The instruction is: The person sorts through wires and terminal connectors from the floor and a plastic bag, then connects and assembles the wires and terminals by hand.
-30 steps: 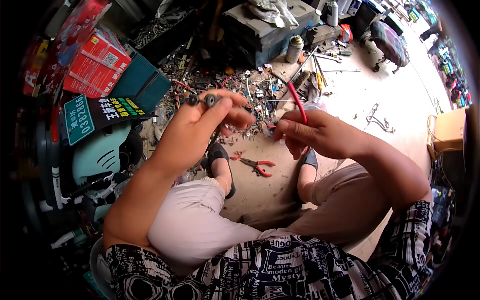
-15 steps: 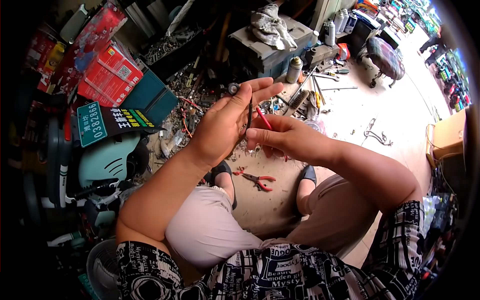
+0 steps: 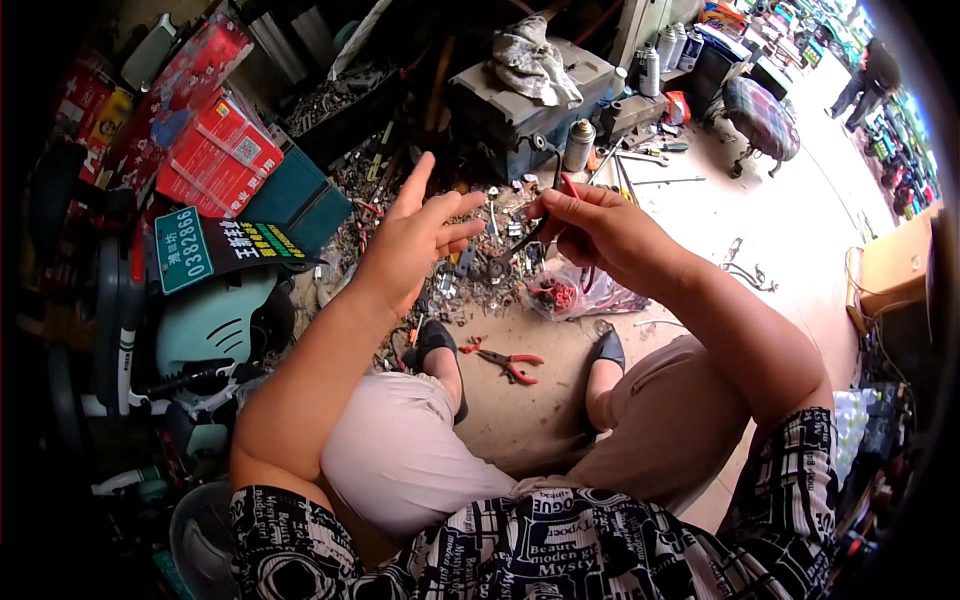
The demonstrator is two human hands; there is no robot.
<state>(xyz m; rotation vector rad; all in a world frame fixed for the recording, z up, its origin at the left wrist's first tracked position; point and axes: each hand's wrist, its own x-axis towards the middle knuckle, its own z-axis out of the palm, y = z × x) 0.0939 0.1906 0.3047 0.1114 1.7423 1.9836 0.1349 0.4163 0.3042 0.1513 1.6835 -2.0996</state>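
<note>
My left hand (image 3: pixel 408 240) is raised with its fingers spread and nothing in it. To its right, my right hand (image 3: pixel 605 230) pinches a dark cable (image 3: pixel 528 240) together with a red piece (image 3: pixel 569 184) that looks like a wire or tube. A small round end piece (image 3: pixel 540 142) sticks up above the fingers. Below that hand, a clear plastic bag (image 3: pixel 590 299) with red bits lies on the floor. Red-handled pliers (image 3: pixel 512 364) rest open on the floor between my feet.
Small parts and scrap (image 3: pixel 465 270) litter the floor ahead. A chest (image 3: pixel 480 95) carries a cloth (image 3: pixel 535 60), with a spray can (image 3: pixel 579 145) beside it. Red boxes (image 3: pixel 215 155) and a green plate (image 3: pixel 185 250) stand left. A padded stool (image 3: pixel 762 118) and a distant person (image 3: pixel 872 82) are at upper right.
My hands have moved apart. The dark cable with the round end, earlier at my left hand, is now in my right hand. The plastic bag has come into fuller view.
</note>
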